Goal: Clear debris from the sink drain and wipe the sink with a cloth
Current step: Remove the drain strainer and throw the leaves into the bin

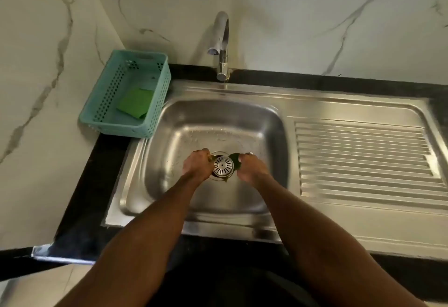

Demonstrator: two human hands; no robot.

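Observation:
A steel sink (169, 122) holds a round slotted drain strainer (223, 166) at the middle of its basin. My left hand (197, 165) is curled at the strainer's left edge, fingers closed on a small bit of debris. My right hand (252, 167) is at the strainer's right edge, fingers closed on a dark green leaf-like piece of debris (234, 157). A further scrap of the debris (226, 180) pokes out at the strainer's front rim. A green cloth (135, 103) lies inside the teal basket (97, 103) to the left of the sink.
A chrome tap (221, 45) stands behind the basin, spout over the back edge. A ribbed steel drainboard (363, 156) stretches to the right. Black countertop (87, 197) rims the sink, with marble walls behind and to the left.

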